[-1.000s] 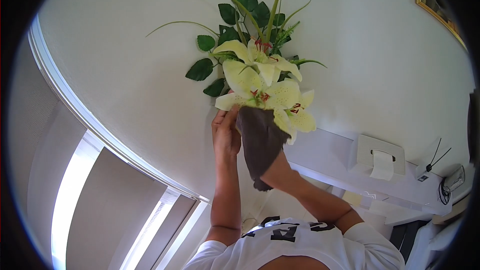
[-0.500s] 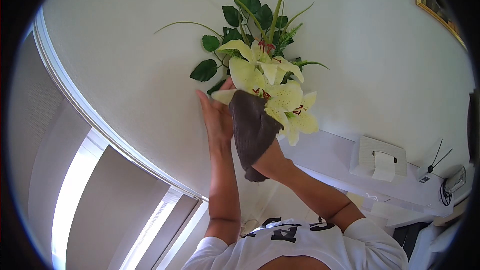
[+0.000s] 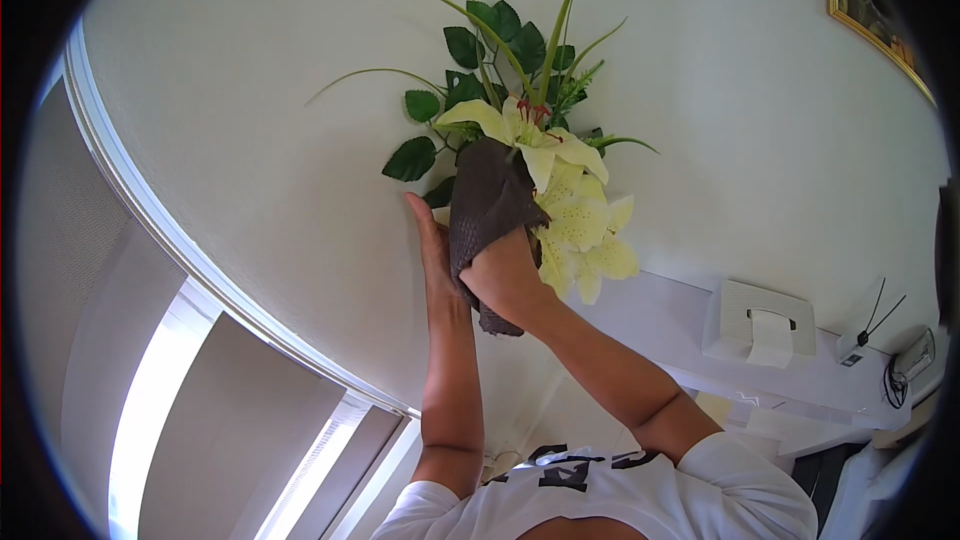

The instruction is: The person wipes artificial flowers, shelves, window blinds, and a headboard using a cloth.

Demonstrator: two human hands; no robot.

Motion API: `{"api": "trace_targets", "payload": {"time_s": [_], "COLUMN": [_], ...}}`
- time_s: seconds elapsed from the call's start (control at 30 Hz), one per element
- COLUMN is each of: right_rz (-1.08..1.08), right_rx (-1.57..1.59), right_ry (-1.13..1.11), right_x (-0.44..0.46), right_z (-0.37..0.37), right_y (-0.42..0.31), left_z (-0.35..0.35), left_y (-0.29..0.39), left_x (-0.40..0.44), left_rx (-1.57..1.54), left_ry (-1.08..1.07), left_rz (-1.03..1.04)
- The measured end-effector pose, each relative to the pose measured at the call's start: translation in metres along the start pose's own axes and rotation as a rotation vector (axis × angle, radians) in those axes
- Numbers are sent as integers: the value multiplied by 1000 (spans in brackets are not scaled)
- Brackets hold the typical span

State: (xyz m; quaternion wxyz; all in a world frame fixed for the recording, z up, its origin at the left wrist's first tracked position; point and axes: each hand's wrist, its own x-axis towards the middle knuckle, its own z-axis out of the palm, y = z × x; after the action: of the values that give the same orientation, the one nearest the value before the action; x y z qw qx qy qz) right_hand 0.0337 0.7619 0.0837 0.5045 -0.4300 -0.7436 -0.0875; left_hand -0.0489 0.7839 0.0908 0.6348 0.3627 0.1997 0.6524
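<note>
A dark brown cloth [image 3: 487,195] is draped over my right hand [image 3: 507,270], whose fingers are hidden beneath it. The cloth lies against the lily flowers [image 3: 578,215], which are pale yellow with red stamens, and covers the left part of the bunch. My left hand [image 3: 437,258] is at the left side of the flowers, partly behind the cloth. Its thumb is stretched upward and apart, while the other fingers are mostly out of sight. Dark green leaves [image 3: 408,158] and long thin blades spread above the blooms.
Pale wall [image 3: 250,110] lies behind the flowers. A white ledge [image 3: 670,320] at the right carries a tissue box [image 3: 735,335] and a small device with two antennas [image 3: 853,348]. A gold-framed picture [image 3: 880,25] hangs at upper right. Window blinds [image 3: 210,410] fill the lower left.
My right hand has moved the cloth up and slightly left, from the lower left petal towards the upper lily. More of my left hand is now covered by the cloth.
</note>
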Motion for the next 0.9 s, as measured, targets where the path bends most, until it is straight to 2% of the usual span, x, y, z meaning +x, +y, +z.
{"api": "trace_targets", "payload": {"time_s": [0.03, 0.1, 0.13, 0.2, 0.27, 0.3, 0.33, 0.4, 0.47, 0.53, 0.57, 0.6, 0.63, 0.67, 0.73, 0.77, 0.83, 0.9], "right_rz": [-17, -65, -62, -221, -265, -280, -200, -40, 46, 204, 186, 167, -38, -33, 150, 152, 51, 112], "right_rx": [-57, 316, 312, 212, 254, 268, 249, 209, 183, 210, 162, 115, -181, -183, 76, 80, 10, 31], "right_ry": [20, 25, 26, 157, 137, 129, 112, 82, 71, 37, -38, -110, -74, -67, -107, -106, 13, 72], "right_x": [4, 8, 7, -7, -38, -54, -69, -93, -92, -68, -59, -53, -52, -51, -43, -45, -48, -61], "right_z": [-3, -13, -25, -53, -74, -83, -89, -95, -95, -89, -83, -75, -69, -65, -60, -58, -54, -53], "right_y": [0, 0, -5, -20, -17, -12, -1, 21, 31, 46, 51, 56, 60, 64, 71, 73, 78, 85], "left_z": [-3, -7, -7, -4, 0, -4, -6, -9, -23, -31, -35, -38, -38, -37, -31, -28, -20, -10], "left_y": [-2, -5, -5, -4, -4, -9, -11, -15, -22, -31, -36, -40, -40, -39, -33, -31, -28, -22], "left_x": [3, 8, 11, 18, 21, 28, 31, 35, 46, 52, 52, 50, 48, 46, 44, 40, 33, 22], "left_rx": [-42, -85, -103, -129, -182, -104, -109, 115, 144, 101, 99, 138, 180, 184, 249, 252, 170, 121], "left_ry": [-29, -57, -104, -155, -443, -389, -391, -550, -589, -738, -743, -657, -573, -580, -598, -596, -745, -736], "left_rz": [21, 33, 45, 61, -148, -134, -136, 2, -31, -35, -46, -63, -78, -82, -31, -33, 32, 52]}}
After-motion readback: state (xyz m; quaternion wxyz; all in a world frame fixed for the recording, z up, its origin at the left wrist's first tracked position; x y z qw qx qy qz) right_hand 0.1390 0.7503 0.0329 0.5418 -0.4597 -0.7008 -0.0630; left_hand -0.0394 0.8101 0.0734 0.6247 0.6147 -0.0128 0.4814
